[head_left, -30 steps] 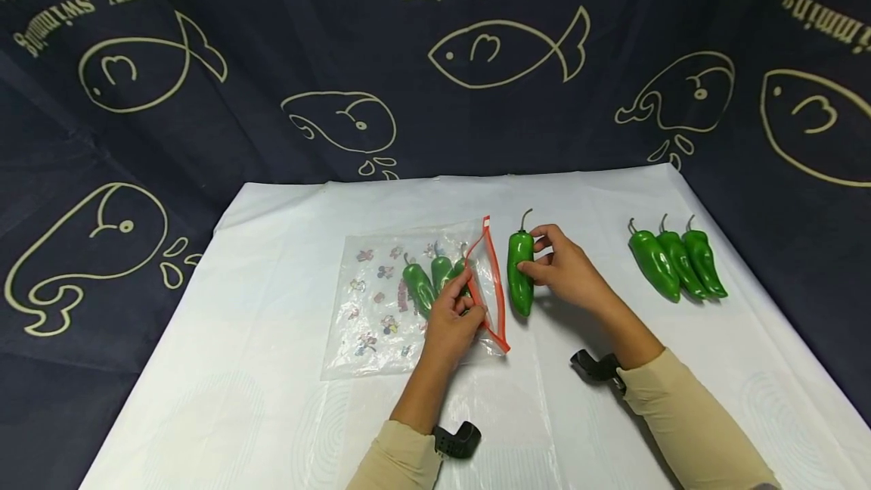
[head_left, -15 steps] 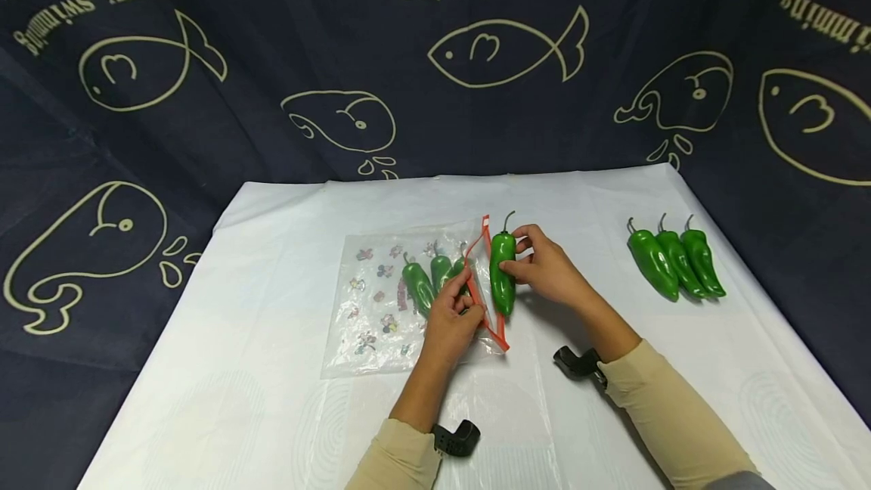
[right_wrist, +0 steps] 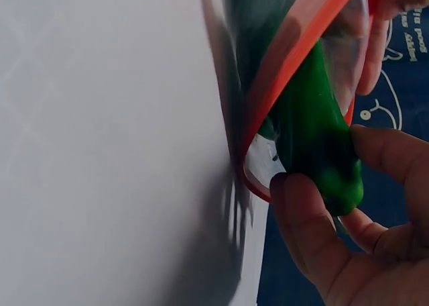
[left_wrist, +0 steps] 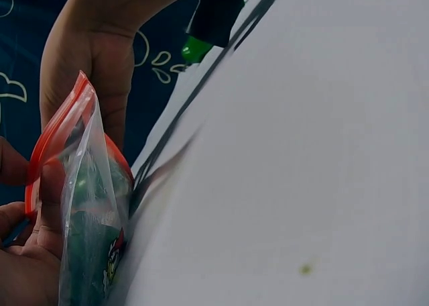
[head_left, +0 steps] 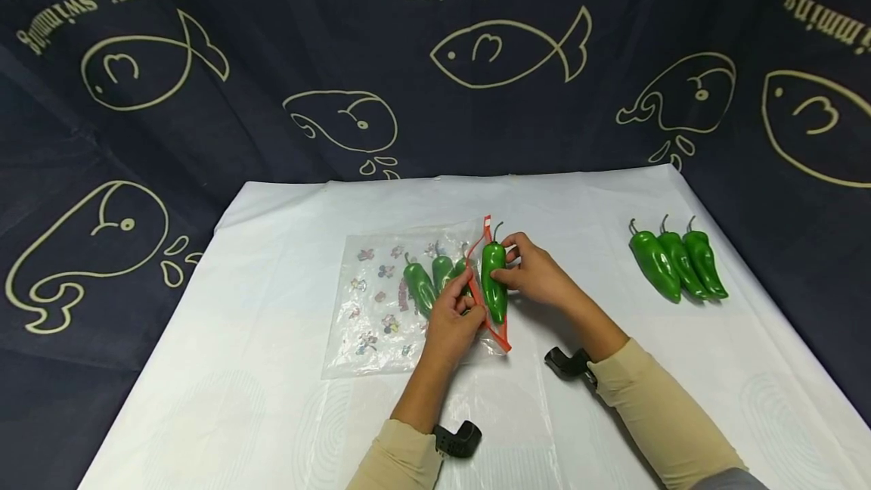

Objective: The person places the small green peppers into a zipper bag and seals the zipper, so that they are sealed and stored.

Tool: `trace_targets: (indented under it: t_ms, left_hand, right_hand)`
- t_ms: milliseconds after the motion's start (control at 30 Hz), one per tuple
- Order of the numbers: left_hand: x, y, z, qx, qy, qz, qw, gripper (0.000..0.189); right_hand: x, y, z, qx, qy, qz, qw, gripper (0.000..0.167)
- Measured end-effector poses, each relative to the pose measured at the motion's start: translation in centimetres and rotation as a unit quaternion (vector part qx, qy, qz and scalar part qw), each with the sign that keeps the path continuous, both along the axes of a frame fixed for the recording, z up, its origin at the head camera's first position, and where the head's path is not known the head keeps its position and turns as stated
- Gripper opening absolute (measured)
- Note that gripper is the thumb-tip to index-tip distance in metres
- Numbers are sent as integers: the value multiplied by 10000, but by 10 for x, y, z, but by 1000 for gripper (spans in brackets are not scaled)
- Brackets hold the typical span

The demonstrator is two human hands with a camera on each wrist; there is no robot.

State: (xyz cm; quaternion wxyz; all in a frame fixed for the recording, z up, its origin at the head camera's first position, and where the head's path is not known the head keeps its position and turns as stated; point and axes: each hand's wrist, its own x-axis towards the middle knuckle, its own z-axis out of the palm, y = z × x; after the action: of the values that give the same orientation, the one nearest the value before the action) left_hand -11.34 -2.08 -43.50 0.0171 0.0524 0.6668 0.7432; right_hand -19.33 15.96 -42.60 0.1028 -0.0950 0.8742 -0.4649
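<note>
A clear plastic zip bag with a red zip edge and small printed figures lies flat, several green peppers showing through it. My left hand pinches the upper side of its mouth and lifts it, so the mouth gapes to the right. With thumb and fingers, my right hand grips another green pepper at the mouth. In the right wrist view that pepper reaches past the red zip edge into the opening. The left wrist view shows the raised bag edge between the left fingers.
Three more green peppers lie side by side at the right on the white tablecloth. A dark curtain with fish drawings hangs behind the table. Black wrist cameras sit on both wrists.
My right hand has carried its pepper leftward, from beside the bag to its open mouth. The left hand and the bag have stayed in place.
</note>
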Motion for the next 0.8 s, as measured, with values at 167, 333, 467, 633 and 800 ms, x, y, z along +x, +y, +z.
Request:
trace_targets:
  t_ms: [167, 333, 467, 633, 800]
  left_hand:
    - [-1, 0, 0, -82, 8, -31, 10000, 67]
    - [0, 0, 0, -7, -28, -44, 10000, 66]
    - [0, 0, 0, 8, -31, -55, 10000, 67]
    - [0, 0, 0, 29, -46, -51, 10000, 68]
    - [0, -1, 0, 19, -29, -42, 10000, 68]
  right_hand:
    - [1, -3, -3, 149, 33, 120, 9998, 54]
    - [2, -4, -3, 124, -37, 151, 9998, 54]
    - [3, -4, -4, 104, -104, 203, 9997, 54]
    - [5, -5, -3, 130, -63, 250, 9996, 53]
    - [7, -5, -2, 83, -79, 289, 9995, 52]
